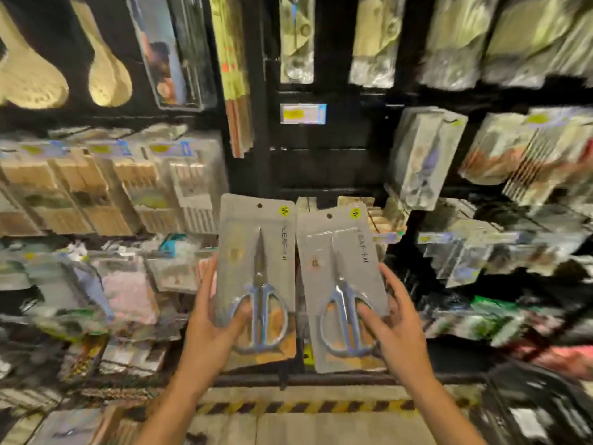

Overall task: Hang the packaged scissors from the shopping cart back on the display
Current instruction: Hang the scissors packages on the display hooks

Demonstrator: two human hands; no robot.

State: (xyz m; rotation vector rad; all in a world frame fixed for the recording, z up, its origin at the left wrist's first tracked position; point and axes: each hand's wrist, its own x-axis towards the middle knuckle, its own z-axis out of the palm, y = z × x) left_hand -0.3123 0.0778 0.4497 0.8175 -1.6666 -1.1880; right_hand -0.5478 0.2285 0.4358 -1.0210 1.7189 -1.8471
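Observation:
I hold two packs of blue-handled scissors upright, side by side, in front of a black display wall. My left hand (211, 319) grips the left scissors pack (256, 252) by its lower left edge, thumb over the handles. My right hand (393, 319) grips the right scissors pack (340, 258) at its lower right edge. Each grey card has a hang hole and a yellow sticker at the top. More packs of the same scissors (423, 159) hang on a hook up and to the right. A bare stretch of black display panel (324, 168) lies just above the two packs. No shopping cart is in sight.
Hanging goods crowd the display: wooden spoons (109, 75) top left, packs of sticks (106, 184) at mid left, bagged items (513, 162) at right. A price tag (303, 114) sits above the bare panel. A striped yellow-black floor strip (305, 407) runs along the base. The view is blurred.

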